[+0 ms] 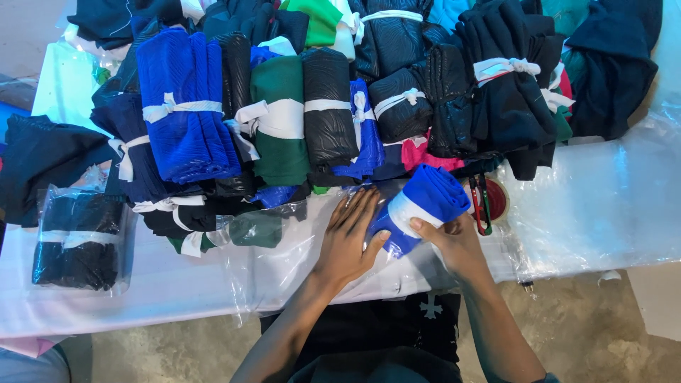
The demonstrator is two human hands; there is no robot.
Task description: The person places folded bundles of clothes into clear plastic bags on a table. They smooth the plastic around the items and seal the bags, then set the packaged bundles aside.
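Observation:
A rolled blue and white garment lies at the near edge of the table, partly inside a clear plastic bag. My right hand grips the roll's near end, thumb on its white band. My left hand lies flat, fingers spread, on the plastic bag just left of the roll, its thumb touching the roll's lower end.
Many tied bundles of folded clothes, blue, green and black, crowd the back of the table. A bagged black garment sits at the left. A red tape roll and scissors lie right of the roll. Clear plastic sheeting covers the right side.

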